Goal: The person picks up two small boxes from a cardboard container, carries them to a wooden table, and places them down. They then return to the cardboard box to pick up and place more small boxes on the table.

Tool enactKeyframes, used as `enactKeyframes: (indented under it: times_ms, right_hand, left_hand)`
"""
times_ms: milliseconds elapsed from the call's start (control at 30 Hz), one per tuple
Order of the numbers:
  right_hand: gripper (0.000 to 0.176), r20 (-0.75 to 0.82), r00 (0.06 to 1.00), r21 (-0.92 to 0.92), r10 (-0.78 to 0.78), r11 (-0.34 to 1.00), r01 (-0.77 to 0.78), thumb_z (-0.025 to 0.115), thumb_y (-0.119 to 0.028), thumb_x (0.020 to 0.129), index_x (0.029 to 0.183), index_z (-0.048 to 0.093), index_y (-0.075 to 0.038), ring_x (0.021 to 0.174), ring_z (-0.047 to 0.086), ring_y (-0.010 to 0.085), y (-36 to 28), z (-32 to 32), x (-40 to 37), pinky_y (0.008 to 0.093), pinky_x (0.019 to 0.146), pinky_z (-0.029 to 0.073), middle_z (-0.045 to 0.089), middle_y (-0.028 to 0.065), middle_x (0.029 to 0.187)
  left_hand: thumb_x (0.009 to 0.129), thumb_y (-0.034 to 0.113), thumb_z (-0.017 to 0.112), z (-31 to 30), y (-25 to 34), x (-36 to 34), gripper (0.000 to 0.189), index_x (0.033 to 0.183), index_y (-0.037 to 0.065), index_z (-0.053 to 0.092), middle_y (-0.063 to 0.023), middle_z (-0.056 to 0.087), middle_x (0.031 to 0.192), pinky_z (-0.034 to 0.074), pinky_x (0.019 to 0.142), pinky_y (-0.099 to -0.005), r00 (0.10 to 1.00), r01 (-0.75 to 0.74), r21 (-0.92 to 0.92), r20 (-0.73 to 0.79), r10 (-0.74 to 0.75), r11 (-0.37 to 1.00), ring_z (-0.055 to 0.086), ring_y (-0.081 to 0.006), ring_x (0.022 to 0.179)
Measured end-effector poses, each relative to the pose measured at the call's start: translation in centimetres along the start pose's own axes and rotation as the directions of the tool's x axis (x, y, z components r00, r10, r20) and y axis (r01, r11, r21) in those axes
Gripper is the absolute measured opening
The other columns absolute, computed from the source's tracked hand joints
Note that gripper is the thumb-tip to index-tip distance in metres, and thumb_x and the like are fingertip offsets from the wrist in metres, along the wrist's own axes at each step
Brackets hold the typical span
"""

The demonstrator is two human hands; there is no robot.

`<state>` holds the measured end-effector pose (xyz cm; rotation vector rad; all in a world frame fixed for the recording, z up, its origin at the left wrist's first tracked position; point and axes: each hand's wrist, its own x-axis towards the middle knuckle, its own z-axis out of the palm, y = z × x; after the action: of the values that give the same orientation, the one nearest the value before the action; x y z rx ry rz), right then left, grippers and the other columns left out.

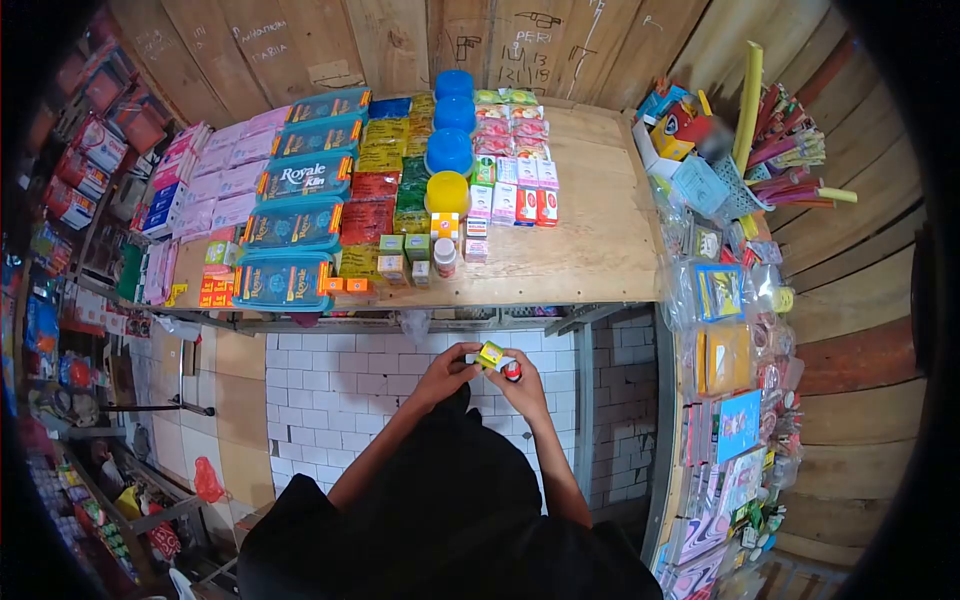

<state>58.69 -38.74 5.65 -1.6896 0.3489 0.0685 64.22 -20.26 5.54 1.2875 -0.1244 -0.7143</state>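
Centrally, left hand (pixel 446 374) and right hand (pixel 522 390) pinch a yellow box (pixel 490 355) between them. Table (pixel 600 265) edge above; tiled floor (pixel 325 390) around.

Yellow-and-green small box (pixel 490 355); black clothing (pixel 440 480); teal packs (pixel 330 178); blue round containers (pixel 450 152); pale-brown desk (pixel 605 200); white floor tiles (pixel 320 385) with dark grid lines.

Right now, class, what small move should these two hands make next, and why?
Probably bring the yellow-green box in over the table. The left hand and right hand both have fingers at it, short of the table's edge with tiled floor below, and the right hand also holds a small red item, so a slip seems possible.
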Motion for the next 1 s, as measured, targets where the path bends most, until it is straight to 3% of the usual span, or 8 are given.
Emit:
enactKeyframes:
  times_ms: [67,267,367,400,533,833,933,1000]
  right_hand:
    - [0.045,-0.024,1.000,-0.091,0.007,0.996,-0.010,0.078,-0.019,0.081,0.119,0.060,-0.004,0.063,0.053,0.0086,-0.2,-0.4,2.1,0.0265,0.059,0.046,0.059,0.0028,0.070]
    - [0.045,0.000,0.998,-0.221,-0.070,0.973,0.068,0.076,-0.012,0.083,0.123,0.058,-0.001,0.073,0.058,0.0071,-2.5,-0.7,7.6,0.0246,0.067,0.050,0.065,0.0030,0.083]
    - [0.047,0.031,0.999,-0.278,0.019,0.961,-0.009,0.077,-0.013,0.083,0.124,0.057,-0.001,0.079,0.061,0.0108,-3.0,-0.7,10.1,0.0275,0.073,0.052,0.067,0.0082,0.090]
    - [0.048,0.018,0.999,-0.260,-0.038,0.965,0.042,0.077,-0.013,0.083,0.125,0.057,-0.004,0.091,0.065,0.0153,-3.7,-0.5,10.5,0.0308,0.081,0.053,0.069,0.0123,0.101]
    - [0.049,0.092,0.977,-0.274,-0.191,0.939,0.209,0.075,-0.009,0.083,0.128,0.057,-0.008,0.106,0.065,0.0209,-3.1,-0.3,13.5,0.0330,0.088,0.051,0.069,0.0131,0.113]
    - [0.052,0.197,0.974,-0.322,-0.111,0.931,0.171,0.075,-0.009,0.082,0.131,0.057,-0.009,0.096,0.068,0.0231,-3.1,-0.3,17.4,0.0330,0.082,0.052,0.068,0.0141,0.116]
    - [0.054,0.158,0.923,-0.339,-0.350,0.859,0.383,0.075,-0.008,0.082,0.132,0.056,-0.008,0.089,0.067,0.0214,-2.5,-0.1,17.9,0.0326,0.079,0.052,0.068,0.0123,0.111]
    - [0.052,0.179,0.937,-0.293,-0.301,0.893,0.342,0.075,-0.008,0.083,0.130,0.054,-0.005,0.087,0.066,0.0203,-3.4,-0.4,17.6,0.0330,0.078,0.052,0.066,0.0123,0.105]
  left_hand:
    - [0.094,0.012,0.067,-0.8,0.4,1.5,0.047,0.138,0.006,0.051,-0.0047,0.060,0.125,0.049,0.086,-0.0269,0.999,0.045,0.065,0.001,-0.045,0.997,0.062,-0.0121,0.100]
    - [0.094,0.017,0.069,-2.3,2.6,5.8,0.057,0.146,0.013,0.047,-0.0048,0.057,0.131,0.050,0.088,-0.0302,0.999,0.037,0.154,-0.027,-0.034,0.987,0.060,-0.0143,0.099]
    - [0.093,0.018,0.069,-3.1,3.1,7.6,0.059,0.147,0.013,0.045,-0.0052,0.055,0.135,0.049,0.090,-0.0320,0.999,-0.008,0.188,-0.034,0.015,0.982,0.059,-0.0157,0.103]
    - [0.093,0.018,0.069,-3.2,2.8,7.9,0.060,0.148,0.013,0.044,-0.0056,0.053,0.137,0.049,0.091,-0.0325,0.999,-0.022,0.204,-0.039,0.031,0.979,0.059,-0.0161,0.104]
    - [0.093,0.018,0.069,-3.7,2.8,9.1,0.063,0.149,0.013,0.042,-0.0071,0.049,0.142,0.050,0.093,-0.0328,0.993,-0.081,0.216,-0.062,0.097,0.973,0.059,-0.0180,0.106]
    - [0.092,0.019,0.070,-3.5,2.5,10.5,0.069,0.152,0.011,0.037,-0.0080,0.050,0.144,0.050,0.092,-0.0312,0.977,-0.065,0.226,-0.186,0.109,0.972,0.060,-0.0168,0.107]
    - [0.093,0.020,0.070,-3.2,1.9,10.8,0.070,0.153,0.010,0.035,-0.0080,0.052,0.141,0.050,0.091,-0.0296,0.970,-0.090,0.215,-0.202,0.134,0.972,0.061,-0.0151,0.105]
    - [0.094,0.020,0.069,-2.9,1.9,10.6,0.070,0.153,0.010,0.034,-0.0081,0.054,0.140,0.050,0.090,-0.0284,0.967,-0.086,0.190,-0.222,0.128,0.978,0.061,-0.0143,0.104]
